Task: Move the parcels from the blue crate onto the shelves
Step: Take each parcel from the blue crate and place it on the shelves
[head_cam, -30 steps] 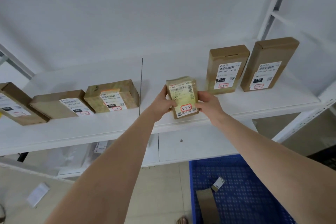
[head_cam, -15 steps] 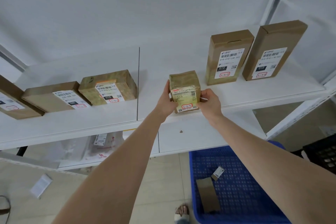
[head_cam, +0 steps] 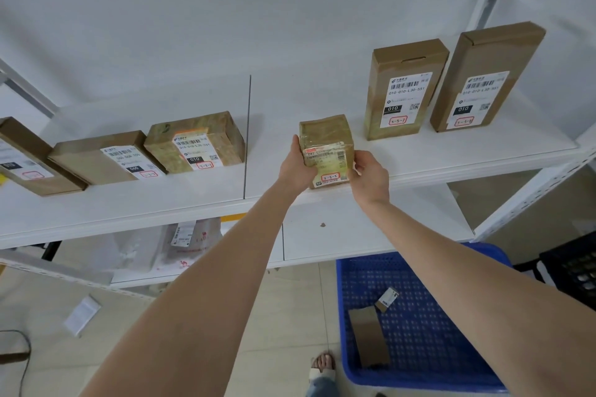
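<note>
Fingers [head_cam: 296,148] of your left hand [head_cam: 295,167] and right hand [head_cam: 371,176] clasp the small taped parcel [head_cam: 325,142] from either side. It sits at the front edge of the white shelf [head_cam: 451,155], left of an upright box [head_cam: 403,90]. Below, your blue crate [head_cam: 435,342] holds a flat brown parcel [head_cam: 369,337].

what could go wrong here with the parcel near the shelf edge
1. The taped parcel is at the shelf front edge; if the left hand and right hand let go now, it may tip off toward the blue crate.
2. Sliding it right could topple the upright box beside it.
</note>
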A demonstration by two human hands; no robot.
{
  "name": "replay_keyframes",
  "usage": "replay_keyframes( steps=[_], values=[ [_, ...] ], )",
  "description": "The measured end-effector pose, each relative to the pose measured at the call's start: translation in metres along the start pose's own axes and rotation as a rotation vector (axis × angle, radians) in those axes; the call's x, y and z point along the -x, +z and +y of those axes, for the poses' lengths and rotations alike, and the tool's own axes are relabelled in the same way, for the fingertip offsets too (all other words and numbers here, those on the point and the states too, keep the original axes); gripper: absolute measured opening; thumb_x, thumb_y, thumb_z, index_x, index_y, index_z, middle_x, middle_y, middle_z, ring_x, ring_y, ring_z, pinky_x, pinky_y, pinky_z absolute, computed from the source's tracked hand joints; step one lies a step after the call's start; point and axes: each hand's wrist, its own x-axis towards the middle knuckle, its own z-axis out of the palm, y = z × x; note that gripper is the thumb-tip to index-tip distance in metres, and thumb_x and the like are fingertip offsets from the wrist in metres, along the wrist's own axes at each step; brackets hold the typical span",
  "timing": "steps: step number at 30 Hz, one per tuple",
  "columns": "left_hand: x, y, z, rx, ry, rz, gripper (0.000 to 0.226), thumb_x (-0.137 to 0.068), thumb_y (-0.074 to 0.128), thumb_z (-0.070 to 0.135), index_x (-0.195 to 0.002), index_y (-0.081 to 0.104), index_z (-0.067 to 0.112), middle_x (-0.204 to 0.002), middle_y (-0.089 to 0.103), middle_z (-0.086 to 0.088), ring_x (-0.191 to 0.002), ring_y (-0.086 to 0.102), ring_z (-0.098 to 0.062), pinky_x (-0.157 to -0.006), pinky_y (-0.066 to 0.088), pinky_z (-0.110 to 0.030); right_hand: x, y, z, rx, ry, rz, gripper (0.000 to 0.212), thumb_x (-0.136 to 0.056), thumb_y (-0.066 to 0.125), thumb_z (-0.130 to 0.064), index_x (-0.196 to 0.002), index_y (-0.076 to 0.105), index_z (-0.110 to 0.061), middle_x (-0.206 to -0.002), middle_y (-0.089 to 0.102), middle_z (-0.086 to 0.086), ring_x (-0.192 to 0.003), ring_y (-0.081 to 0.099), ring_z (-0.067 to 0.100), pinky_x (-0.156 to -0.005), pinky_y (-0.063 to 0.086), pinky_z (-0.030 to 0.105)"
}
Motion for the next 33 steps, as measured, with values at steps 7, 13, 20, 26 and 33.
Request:
replay_keyframes(
  steps=[7, 13, 20, 26, 33],
  values=[
    [0.016, -0.001, 0.003, -0.461, 0.388, 0.327, 0.068, -0.085, 0.051, 0.001, -0.148, 0.027, 0.01, -0.149, 0.032, -0.005, -0.133, 0.037, -0.021, -0.099, 0.042, -0.031, 0.041, -0.005, 0.014, 0.402, -0.328, 0.005, 0.067, -0.093, 0.05, -0.006, -0.152, 0.017, -0.01, -0.161, 0.007, 0.003, -0.142, 0.03, 0.021, -0.096, 0.046, 0.029],
    [0.005, 0.002, 0.013, -0.752, 0.51, 0.19, 0.055, -0.092, 0.044, 0.007, -0.146, 0.034, 0.012, -0.152, 0.032, -0.003, -0.143, 0.024, -0.02, -0.113, 0.029, -0.032, 0.05, 0.007, 0.028, 0.552, -0.618, -0.014, 0.067, -0.08, 0.064, 0.004, -0.141, 0.037, 0.005, -0.153, 0.028, 0.018, -0.14, 0.032, 0.033, -0.108, 0.035, 0.037],
    [-0.005, 0.0, 0.015, -0.876, 0.445, 0.107, 0.048, -0.101, 0.038, 0.011, -0.147, 0.032, 0.02, -0.155, 0.027, 0.001, -0.143, 0.021, -0.017, -0.112, 0.03, -0.033, 0.046, 0.01, 0.026, 0.697, -0.64, -0.041, 0.071, -0.073, 0.072, 0.004, -0.137, 0.041, 0.01, -0.15, 0.033, 0.021, -0.134, 0.042, 0.033, -0.107, 0.027, 0.034],
    [-0.009, -0.004, 0.017, -0.897, 0.481, 0.08, 0.056, -0.096, 0.042, -0.001, -0.147, 0.031, 0.019, -0.154, 0.028, 0.0, -0.144, 0.021, -0.017, -0.112, 0.03, -0.032, 0.043, 0.013, 0.026, 0.72, -0.628, -0.065, 0.069, -0.074, 0.069, 0.008, -0.137, 0.04, 0.011, -0.153, 0.027, 0.022, -0.135, 0.041, 0.033, -0.105, 0.028, 0.03],
    [-0.014, -0.005, 0.022, -0.933, 0.496, 0.067, 0.057, -0.096, 0.042, 0.0, -0.148, 0.029, 0.018, -0.154, 0.029, -0.001, -0.142, 0.024, -0.017, -0.108, 0.035, -0.033, 0.035, 0.015, 0.029, 0.723, -0.629, -0.08, 0.073, -0.069, 0.072, 0.011, -0.135, 0.041, 0.013, -0.152, 0.028, 0.024, -0.133, 0.043, 0.035, -0.102, 0.038, 0.034]
  ],
)
